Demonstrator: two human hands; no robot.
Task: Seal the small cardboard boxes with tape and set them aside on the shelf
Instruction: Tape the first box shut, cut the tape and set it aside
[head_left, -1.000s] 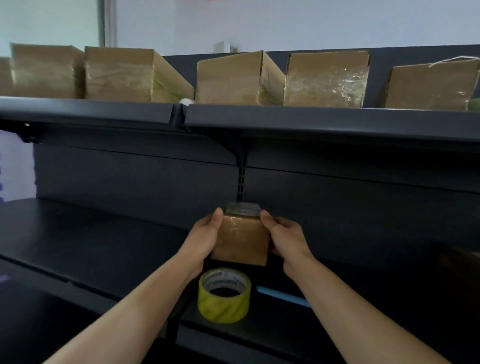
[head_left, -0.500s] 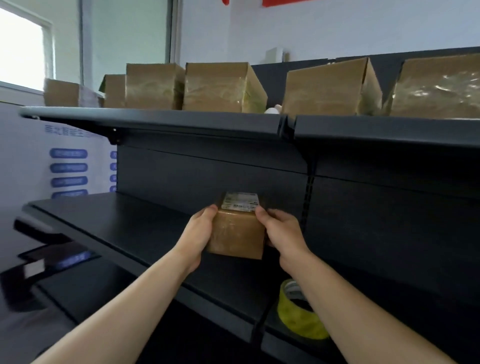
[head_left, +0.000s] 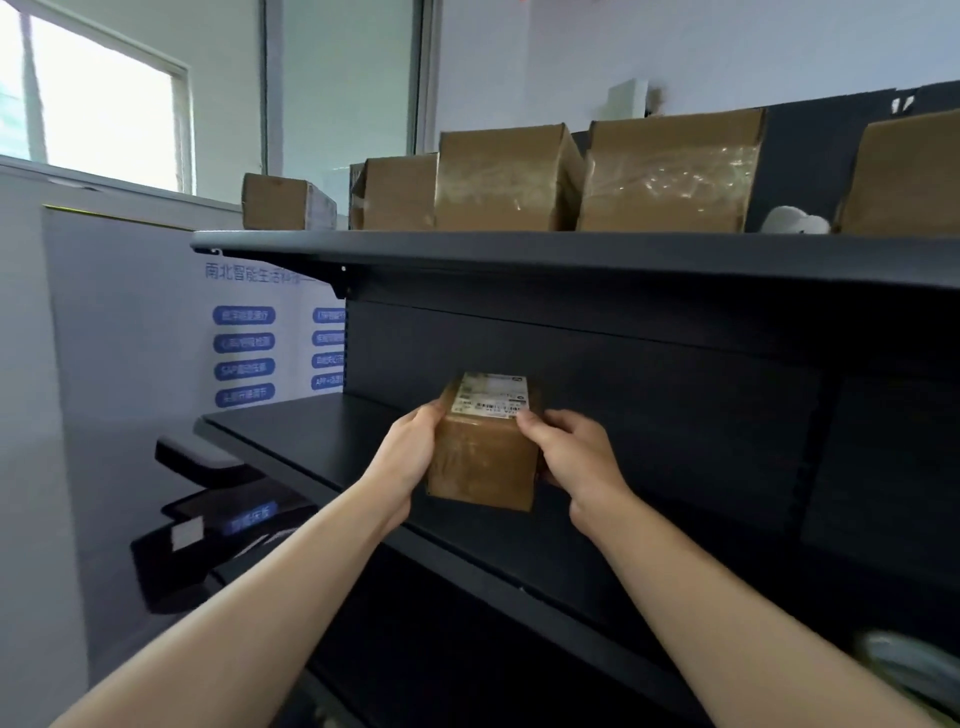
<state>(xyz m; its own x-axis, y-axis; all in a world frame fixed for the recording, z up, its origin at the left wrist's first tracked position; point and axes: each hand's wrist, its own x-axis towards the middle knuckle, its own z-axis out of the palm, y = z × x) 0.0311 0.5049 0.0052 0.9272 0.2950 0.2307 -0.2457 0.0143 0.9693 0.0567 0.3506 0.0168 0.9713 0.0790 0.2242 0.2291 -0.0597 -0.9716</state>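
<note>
Matt brown cardboard box under glossy clear tape, white paper label, matt black metal shelf

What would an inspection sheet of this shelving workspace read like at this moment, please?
Surface: dark lower shelf, with a dark upper shelf above it.
Job's things: small cardboard box with a white label on top, held over the lower shelf; whether it touches the shelf cannot be told. Row of cardboard boxes on the upper shelf, some showing clear tape.
Clutter: white object between the upper boxes; blurred object at the lower right edge, unidentifiable.
Grippers: left hand grips the box's left side, right hand its right side.
Cables: nothing seen.
Surroundings: window, panel with blue labels.
</note>
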